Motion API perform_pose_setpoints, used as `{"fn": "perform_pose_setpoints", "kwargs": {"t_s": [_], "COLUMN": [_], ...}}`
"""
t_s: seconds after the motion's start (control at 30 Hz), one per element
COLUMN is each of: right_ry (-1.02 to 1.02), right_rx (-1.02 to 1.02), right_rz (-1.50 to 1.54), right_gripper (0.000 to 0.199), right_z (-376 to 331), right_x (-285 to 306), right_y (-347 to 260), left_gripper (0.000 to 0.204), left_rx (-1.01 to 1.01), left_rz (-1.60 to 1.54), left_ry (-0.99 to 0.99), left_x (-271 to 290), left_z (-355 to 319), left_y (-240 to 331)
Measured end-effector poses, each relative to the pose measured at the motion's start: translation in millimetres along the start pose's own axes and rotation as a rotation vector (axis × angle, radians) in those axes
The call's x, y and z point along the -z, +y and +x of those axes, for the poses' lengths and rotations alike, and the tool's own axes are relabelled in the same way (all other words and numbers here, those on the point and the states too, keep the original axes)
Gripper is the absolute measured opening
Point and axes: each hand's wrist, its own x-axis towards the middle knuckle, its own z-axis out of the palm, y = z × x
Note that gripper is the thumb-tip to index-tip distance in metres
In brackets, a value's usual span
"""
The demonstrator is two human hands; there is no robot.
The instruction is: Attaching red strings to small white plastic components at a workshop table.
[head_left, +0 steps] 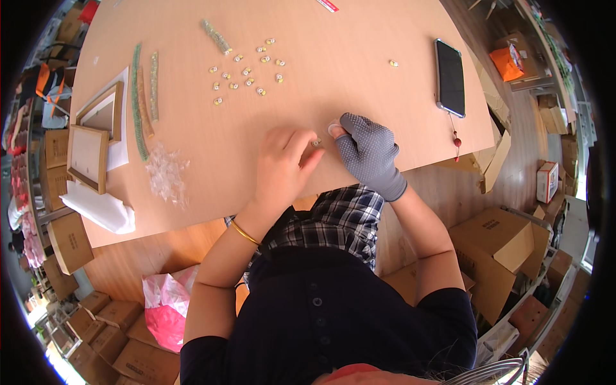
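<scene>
Tiny Piece Pinched Mid-Frame, Close to the Near Edge

The person's bare left hand (281, 163) has thumb and forefinger drawn together on a tiny greenish piece (316, 142), at the middle of the frame. The gloved right hand (372, 154), just beside it, has its digits closed; its grip seems to hold a pale translucent piece (333, 124), though its exact shape cannot be made out.

The likeliest trouble is a drop: something this small could slip from the fingertips, and the dotted glove may dull feel. If it rolled toward the bottom of the frame, it could pass the near edge of the tabletop (359, 83) into the lap or onto the floor. A careless forward sweep could also scatter the roughly 14 white-and-yellow pieces (249, 81) at upper centre.

Bare tabletop lies between the hands and that cluster, and more spreads rightward to the smartphone (451, 77), which sits near the right edge with its beaded strap (457, 142) trailing. Leftward is tighter: crumpled clear plastic (167, 174) and 2 wooden photo frames (90, 157) crowd the left side.
</scene>
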Motion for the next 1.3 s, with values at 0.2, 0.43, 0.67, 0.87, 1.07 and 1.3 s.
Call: {"fn": "perform_pose_setpoints", "kwargs": {"t_s": [0.2, 0.43, 0.67, 0.87, 1.07, 1.3], "right_ry": [-0.066, -0.142, -0.117, -0.138, -0.122, -0.079], "right_rx": [0.003, -0.020, 0.004, -0.036, -0.012, 0.016], "right_rz": [-0.072, -0.120, -0.114, -0.103, -0.090, -0.091], "right_gripper": [0.012, 0.018, 0.013, 0.019, 0.015, 0.011], "right_z": [1.8, 3.9, 4.2, 5.2, 5.1, 3.4], "right_x": [1.5, 2.0, -0.5, 2.2, 0.7, -3.9], "right_y": [-4.8, -8.7, -6.6, -10.6, -9.1, -6.5], "left_gripper": [0.019, 0.018, 0.018, 0.014, 0.013, 0.012], "left_rx": [-0.038, -0.081, -0.097, -0.110, -0.132, -0.137], "left_rz": [-0.015, -0.051, -0.032, -0.011, -0.005, 0.025], "left_ry": [0.043, 0.033, 0.040, 0.010, 0.023, -0.020], "left_x": [-0.3, -1.4, -0.3, -2.5, -2.7, 1.6], "left_z": [0.3, 0.3, -0.2, -1.5, -1.6, -0.2], "left_y": [-1.1, -5.3, -4.8, -6.5, -7.8, -5.9]}}
